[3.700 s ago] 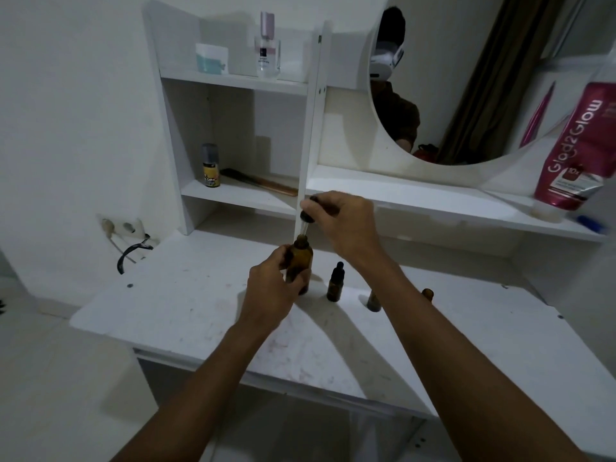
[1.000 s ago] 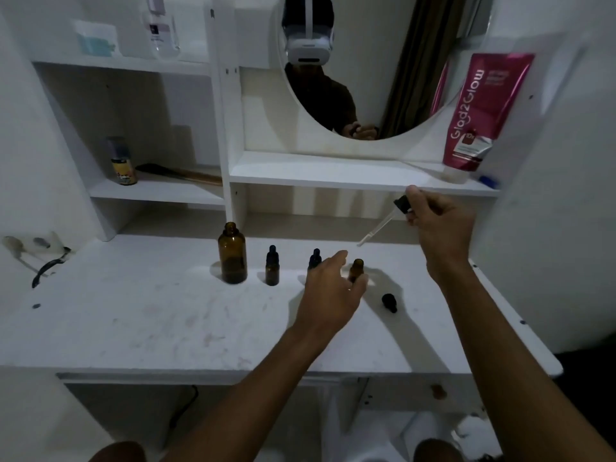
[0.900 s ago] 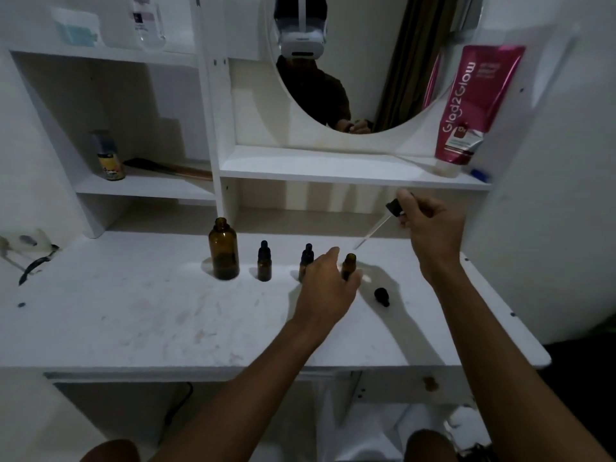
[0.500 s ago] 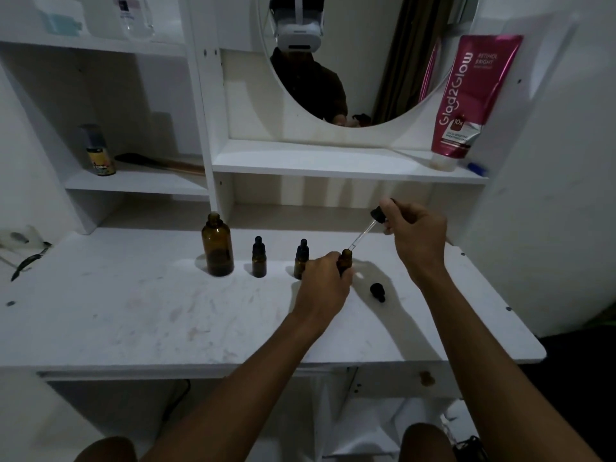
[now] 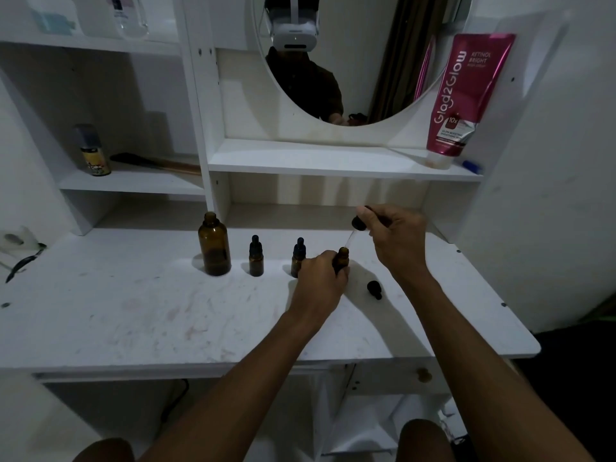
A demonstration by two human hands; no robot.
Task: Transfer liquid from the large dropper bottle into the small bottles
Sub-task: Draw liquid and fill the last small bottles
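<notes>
The large amber bottle stands open and upright on the white desk. Right of it stand two small capped bottles, the first small bottle and the second small bottle. My left hand grips a third small bottle, which is uncapped. My right hand pinches the black bulb of the dropper. Its glass tube slants down to the mouth of the open small bottle. A small black cap lies on the desk to the right.
A shelf unit with a round mirror rises behind the desk. A pink tube leans on the right shelf. A small spray can and a comb sit on the left shelf. A cable and socket are at the far left edge.
My left hand reached the uncapped small bottle and closed around it. My right hand carried the dropper leftward and down until its tip met the bottle's mouth.
</notes>
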